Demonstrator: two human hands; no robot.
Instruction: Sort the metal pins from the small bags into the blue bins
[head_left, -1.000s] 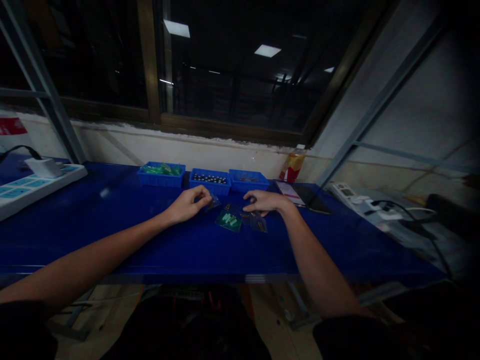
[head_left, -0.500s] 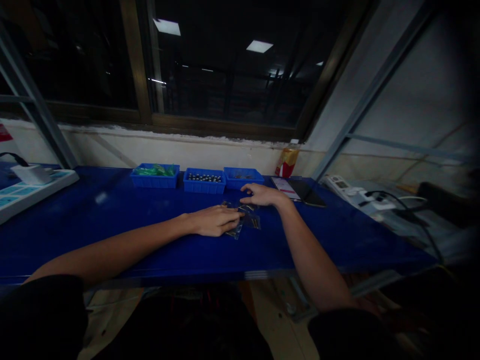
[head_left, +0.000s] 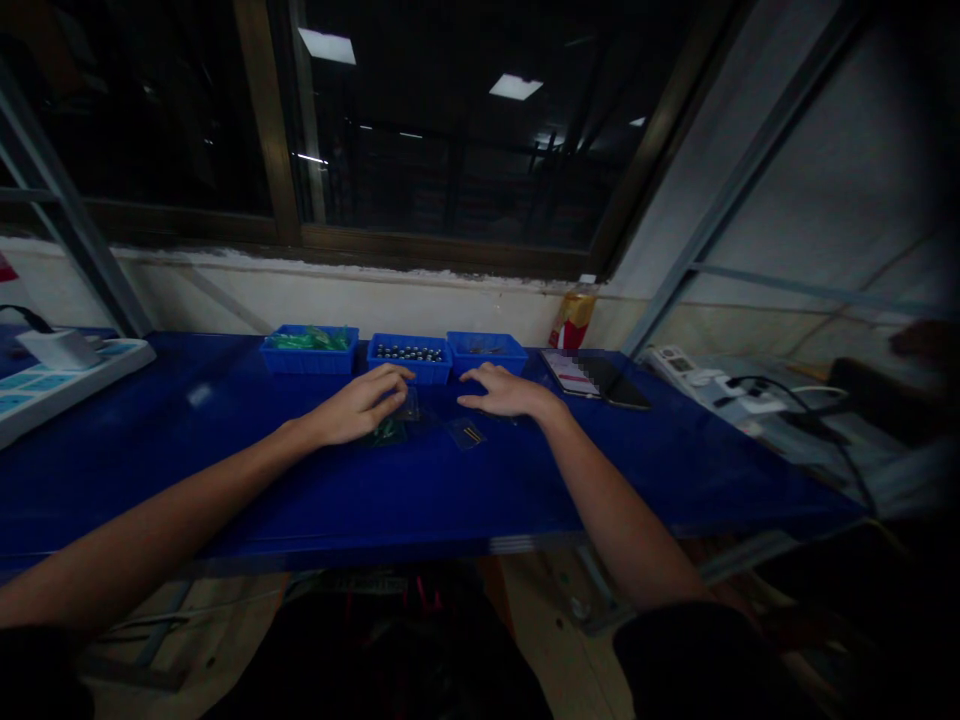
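Both hands are over the surface (head_left: 420, 500) in the head view, well inside its near edge and a little apart from each other. Left hand (head_left: 364, 405): its thumb and fingers are curled at a clear bag (head_left: 409, 403), but whether they pinch it or only touch it I cannot tell. Right hand (head_left: 501, 390): fingers loosely spread, seemingly gripping nothing, in front of the right tray (head_left: 514, 361); something faint shows beneath its palm, too dim to name.

Between the hands and nearer the person lies a pin bag (head_left: 469, 434), flat, with a few slim brass-coloured pieces inside. A green bag (head_left: 388, 432) rests just below the left hand, partly hidden by it.

As for progress, I judge the work to be midway. Pieces are already inside the pin bag, and the bags lie loose on the surface rather than in any one finished group. Plenty remains in stock: the left tray (head_left: 309, 362) is heaped with green bags, the middle tray (head_left: 409, 374) holds rows of shiny round pieces, and the right tray has a few thin pieces. How many bags are complete cannot be made out.
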